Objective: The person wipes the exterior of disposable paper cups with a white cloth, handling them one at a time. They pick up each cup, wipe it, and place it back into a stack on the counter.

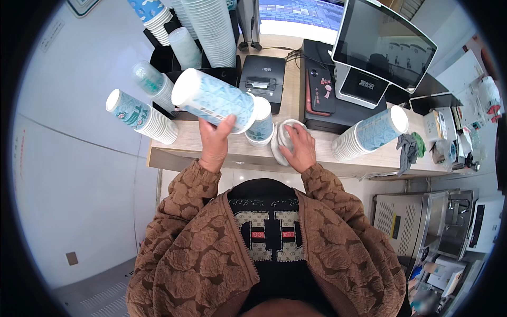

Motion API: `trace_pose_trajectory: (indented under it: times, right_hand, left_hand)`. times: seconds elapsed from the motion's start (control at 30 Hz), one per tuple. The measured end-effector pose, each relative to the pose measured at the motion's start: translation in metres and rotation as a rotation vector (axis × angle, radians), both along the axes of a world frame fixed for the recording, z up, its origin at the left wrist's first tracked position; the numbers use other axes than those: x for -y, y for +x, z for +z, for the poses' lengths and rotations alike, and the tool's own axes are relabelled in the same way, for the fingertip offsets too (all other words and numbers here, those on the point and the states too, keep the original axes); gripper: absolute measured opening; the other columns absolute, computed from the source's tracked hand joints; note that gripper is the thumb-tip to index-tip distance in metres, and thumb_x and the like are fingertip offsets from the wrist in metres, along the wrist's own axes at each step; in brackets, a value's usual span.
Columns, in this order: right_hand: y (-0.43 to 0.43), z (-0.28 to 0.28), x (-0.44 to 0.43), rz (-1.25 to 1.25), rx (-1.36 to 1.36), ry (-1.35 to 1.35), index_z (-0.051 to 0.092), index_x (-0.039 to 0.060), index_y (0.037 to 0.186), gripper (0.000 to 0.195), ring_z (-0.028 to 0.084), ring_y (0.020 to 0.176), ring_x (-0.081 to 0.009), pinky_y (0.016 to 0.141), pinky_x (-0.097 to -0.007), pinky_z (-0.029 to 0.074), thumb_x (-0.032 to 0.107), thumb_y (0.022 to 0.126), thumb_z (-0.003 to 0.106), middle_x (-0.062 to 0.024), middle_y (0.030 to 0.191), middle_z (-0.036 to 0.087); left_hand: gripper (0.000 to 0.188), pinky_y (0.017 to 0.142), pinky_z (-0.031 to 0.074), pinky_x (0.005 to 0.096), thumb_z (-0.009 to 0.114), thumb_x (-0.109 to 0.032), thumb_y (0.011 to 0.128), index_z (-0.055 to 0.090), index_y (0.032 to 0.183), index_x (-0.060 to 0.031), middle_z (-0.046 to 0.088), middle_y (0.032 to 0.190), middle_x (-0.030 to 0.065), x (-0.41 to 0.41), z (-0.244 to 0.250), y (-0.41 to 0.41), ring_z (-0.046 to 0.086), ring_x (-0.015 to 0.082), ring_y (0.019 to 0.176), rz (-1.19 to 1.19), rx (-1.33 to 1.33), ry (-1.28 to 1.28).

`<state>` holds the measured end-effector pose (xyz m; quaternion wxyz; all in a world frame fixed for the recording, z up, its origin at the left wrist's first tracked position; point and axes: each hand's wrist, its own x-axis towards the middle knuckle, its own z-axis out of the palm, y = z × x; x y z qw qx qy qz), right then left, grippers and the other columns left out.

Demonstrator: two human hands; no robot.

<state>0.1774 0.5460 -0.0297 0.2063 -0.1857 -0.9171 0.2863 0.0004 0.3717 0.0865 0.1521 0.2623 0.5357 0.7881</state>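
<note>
My left hand [216, 136] is closed around a short stack of blue-patterned paper cups [216, 101], tilted above the wooden counter [190, 138]. Beside it on the counter stands another blue-patterned paper cup [259, 126], partly covered by the held stack. My right hand [299, 148] rests with bent fingers on a folded whitish cloth [282, 142], just right of that cup. Tall stacks of paper cups stand farther out, one at the left [142, 117] and one at the right [370, 132].
Behind the hands are a black receipt printer [262, 79], a black cup holder with stacked plastic cups [210, 31], and a black box with a phone [321, 91] on it. A touchscreen terminal [384, 43] stands at the back right. Grey and green cloths [408, 148] lie near the right edge.
</note>
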Motion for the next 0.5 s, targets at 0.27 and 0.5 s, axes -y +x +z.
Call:
trace_pose_trajectory:
  times: [0.27, 0.5]
  right_hand:
    - [0.021, -0.029, -0.002, 0.022, 0.132, 0.004, 0.064, 0.0146, 0.116, 0.041, 0.055, 0.113, -0.0339, 0.093, -0.0445, 0.046, 0.012, 0.076, 0.07, -0.0103, 0.117, 0.059]
    - [0.032, 0.075, 0.039, -0.078, -0.298, -0.219, 0.062, 0.0088, 0.123, 0.045, 0.065, 0.098, -0.0346, 0.086, -0.0401, 0.052, 0.004, 0.079, 0.067, -0.0162, 0.111, 0.063]
  left_hand:
    - [0.067, 0.116, 0.038, 0.0528, 0.063, -0.035, 0.095, 0.032, 0.148, -0.0076, 0.047, 0.144, 0.0123, 0.03, 0.017, 0.003, 0.046, 0.0312, 0.135, -0.054, 0.577, 0.311]
    - [0.069, 0.115, 0.038, 0.0561, 0.066, -0.035, 0.094, 0.032, 0.148, -0.0081, 0.05, 0.142, 0.0149, 0.054, 0.023, -0.002, 0.048, 0.0339, 0.134, -0.114, 0.715, 0.374]
